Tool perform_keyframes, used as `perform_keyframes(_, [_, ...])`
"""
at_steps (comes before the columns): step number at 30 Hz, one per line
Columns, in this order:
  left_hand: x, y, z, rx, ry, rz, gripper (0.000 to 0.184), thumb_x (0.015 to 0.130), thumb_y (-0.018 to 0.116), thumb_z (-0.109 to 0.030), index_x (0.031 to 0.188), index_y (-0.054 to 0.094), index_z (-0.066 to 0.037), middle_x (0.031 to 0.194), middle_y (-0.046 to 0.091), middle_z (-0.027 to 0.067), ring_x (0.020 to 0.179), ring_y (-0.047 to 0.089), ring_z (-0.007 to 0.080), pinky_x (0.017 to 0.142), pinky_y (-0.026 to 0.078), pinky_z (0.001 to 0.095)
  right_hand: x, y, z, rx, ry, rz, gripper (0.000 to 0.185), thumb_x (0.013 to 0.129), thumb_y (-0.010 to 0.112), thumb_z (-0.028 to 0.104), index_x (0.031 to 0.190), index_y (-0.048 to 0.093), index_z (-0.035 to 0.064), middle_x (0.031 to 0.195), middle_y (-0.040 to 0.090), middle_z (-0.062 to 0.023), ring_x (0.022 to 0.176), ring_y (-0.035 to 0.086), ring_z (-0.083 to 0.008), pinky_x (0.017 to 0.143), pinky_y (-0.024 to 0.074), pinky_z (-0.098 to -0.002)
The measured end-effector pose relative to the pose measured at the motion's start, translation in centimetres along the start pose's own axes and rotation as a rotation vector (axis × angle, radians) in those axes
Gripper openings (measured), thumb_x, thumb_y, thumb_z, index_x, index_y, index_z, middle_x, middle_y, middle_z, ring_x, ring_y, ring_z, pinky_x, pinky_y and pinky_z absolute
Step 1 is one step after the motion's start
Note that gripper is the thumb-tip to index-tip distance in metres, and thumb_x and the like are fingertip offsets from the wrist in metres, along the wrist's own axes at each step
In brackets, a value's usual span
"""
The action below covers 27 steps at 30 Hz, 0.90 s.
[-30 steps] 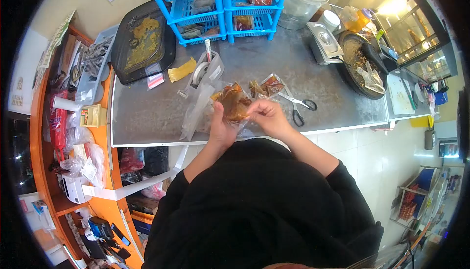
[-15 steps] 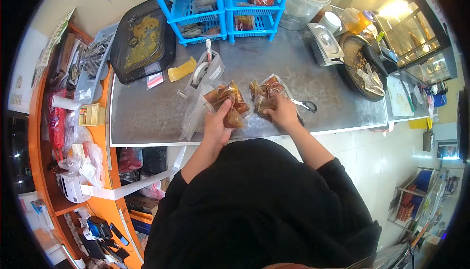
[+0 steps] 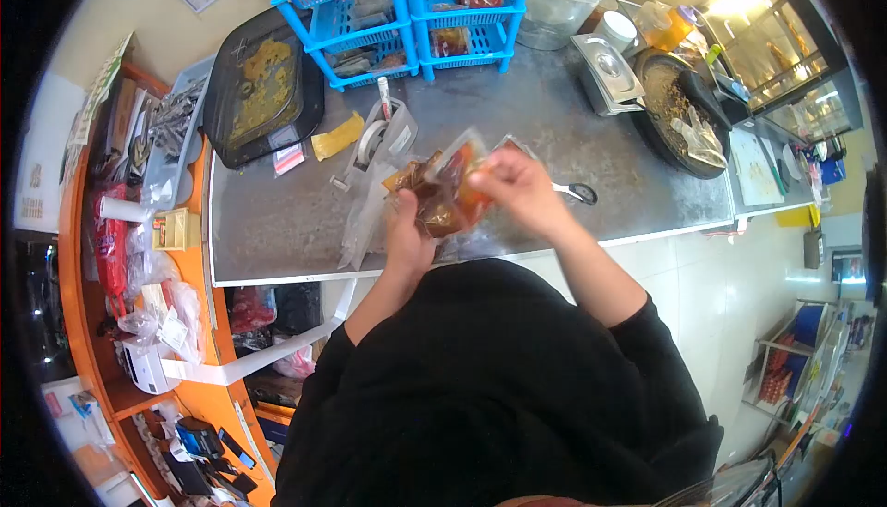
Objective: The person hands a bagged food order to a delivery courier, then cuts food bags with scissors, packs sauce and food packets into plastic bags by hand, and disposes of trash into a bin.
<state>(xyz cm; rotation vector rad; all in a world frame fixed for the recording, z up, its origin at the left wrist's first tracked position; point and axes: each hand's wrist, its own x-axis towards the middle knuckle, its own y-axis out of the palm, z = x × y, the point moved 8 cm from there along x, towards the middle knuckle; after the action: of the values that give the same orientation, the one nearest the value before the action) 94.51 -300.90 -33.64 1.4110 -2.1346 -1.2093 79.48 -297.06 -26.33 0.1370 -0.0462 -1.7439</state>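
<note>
My left hand is closed around several clear sauce packets with brown filling, over the counter's front edge. Pinched in my right hand is a clear sauce packet with red-orange filling, held up against the left hand's bunch. Part of a clear plastic edge shows behind my right hand; what it belongs to is hidden. Scissors with a black handle lie to the right. Left of the packets are a clear plastic bag and a tape dispenser.
Blue stacked baskets with packets stand at the back of the metal counter. A black tray sits at left. On the right are a lidded steel container, a round dark pan and a lit display case.
My right hand has risen from the counter with a red-orange packet and brought it left, against the packets in my left hand. The left hand has barely moved.
</note>
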Motion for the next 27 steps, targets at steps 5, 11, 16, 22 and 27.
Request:
perform_keyframes(5, [-0.4, 0.5, 0.3, 0.214, -0.037, 0.033, 0.054, 0.091, 0.056, -0.037, 0.131, 0.040, -0.005, 0.119, 0.054, 0.0122, 0.108, 0.057, 0.0260, 0.089, 0.051, 0.0426, -1.3, 2.3, 1.5, -0.870, -0.064, -0.109, 0.043, 0.079, 0.071, 0.027, 0.108, 0.052, 0.0016, 0.111, 0.057, -0.0164, 0.097, 0.056, -0.0315, 0.080, 0.0440, -0.0393])
perform_keyframes(11, [-2.7, 0.3, 2.0, 0.101, -0.375, -0.002, 0.048, 0.090, 0.058, -0.025, 0.131, 0.041, -0.006, 0.114, 0.057, 0.0116, 0.106, 0.058, 0.0249, 0.086, 0.052, 0.0418, -3.0, 4.1, -2.0, -0.878, -0.121, 0.041, 0.069, 0.091, 0.054, 0.036, 0.142, 0.023, 0.0017, 0.146, 0.028, -0.0216, 0.134, 0.030, -0.0363, 0.105, 0.0272, -0.0473])
perform_keyframes(16, [-3.9, -0.6, 1.9, 0.146, -0.449, 0.112, 0.057, 0.082, 0.066, -0.019, 0.131, 0.041, -0.004, 0.114, 0.057, 0.0122, 0.104, 0.059, 0.0263, 0.089, 0.049, 0.0424, -4.3, 2.9, -3.8, -0.592, -0.054, 0.239, 0.057, 0.094, 0.046, 0.039, 0.139, 0.034, 0.0052, 0.145, 0.032, -0.0195, 0.136, 0.028, -0.0337, 0.108, 0.0248, -0.0456])
perform_keyframes(22, [-5.3, 2.1, 1.9, 0.140, -0.522, 0.370, 0.063, 0.075, 0.071, -0.014, 0.131, 0.042, -0.003, 0.114, 0.057, 0.0130, 0.103, 0.059, 0.0258, 0.092, 0.048, 0.0418, 0.4, -5.6, -6.5, -0.527, 0.104, -0.206, 0.042, 0.084, 0.063, 0.033, 0.117, 0.059, 0.0066, 0.124, 0.053, -0.0129, 0.119, 0.046, -0.0327, 0.097, 0.0361, -0.0474])
perform_keyframes(27, [-4.2, -0.6, 2.8, 0.283, -0.469, 0.268, 0.062, 0.076, 0.070, -0.010, 0.130, 0.042, -0.002, 0.112, 0.058, 0.0130, 0.100, 0.060, 0.0265, 0.090, 0.049, 0.0408, 2.3, -4.7, -8.8, -1.200, -0.092, -0.237, 0.041, 0.072, 0.074, 0.035, 0.103, 0.064, 0.0087, 0.102, 0.060, -0.0103, 0.106, 0.053, -0.0317, 0.088, 0.0420, -0.0445])
